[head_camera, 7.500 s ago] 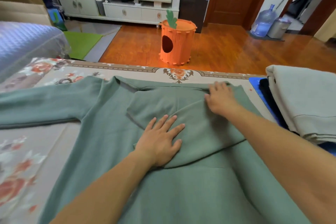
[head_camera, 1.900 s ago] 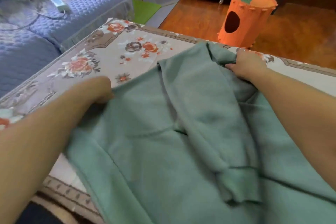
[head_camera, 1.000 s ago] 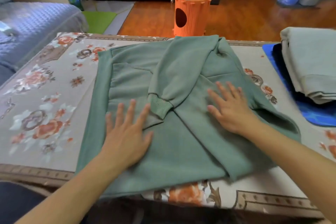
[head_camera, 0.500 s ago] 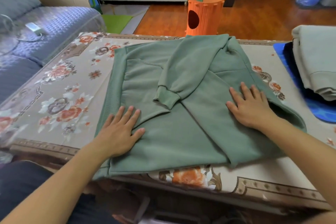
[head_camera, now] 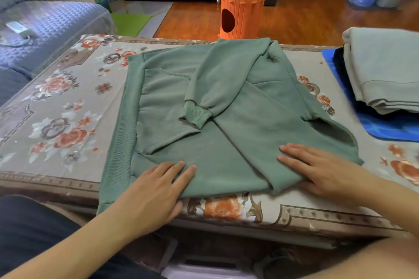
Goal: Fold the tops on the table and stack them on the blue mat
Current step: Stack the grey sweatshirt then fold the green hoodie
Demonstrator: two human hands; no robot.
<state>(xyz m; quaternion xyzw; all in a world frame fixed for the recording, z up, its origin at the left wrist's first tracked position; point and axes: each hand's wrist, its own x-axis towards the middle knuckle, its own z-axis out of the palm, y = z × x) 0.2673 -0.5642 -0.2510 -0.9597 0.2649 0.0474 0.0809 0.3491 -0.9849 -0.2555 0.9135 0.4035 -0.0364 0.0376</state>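
Note:
A green sweatshirt (head_camera: pixel 217 142) lies on the floral-covered table (head_camera: pixel 56 108), both sleeves folded in across its body, one ribbed cuff in the middle. My left hand (head_camera: pixel 156 190) rests flat at the garment's near edge, fingers on the cloth and the thumb below the edge. My right hand (head_camera: pixel 317 167) lies flat on the near right corner, fingers spread. At the right a blue mat (head_camera: pixel 383 127) bears a stack of folded tops: a pale grey one (head_camera: pixel 385 68) on top of a dark one (head_camera: pixel 339 61).
An orange carrot-shaped bin (head_camera: pixel 241 16) stands on the wooden floor beyond the table. A blue quilted sofa (head_camera: pixel 49 27) is at the left. The table's near edge runs just under my hands.
Both hands have slid toward me over the sweatshirt to its near edge. Earlier the left sleeve was brought across the body.

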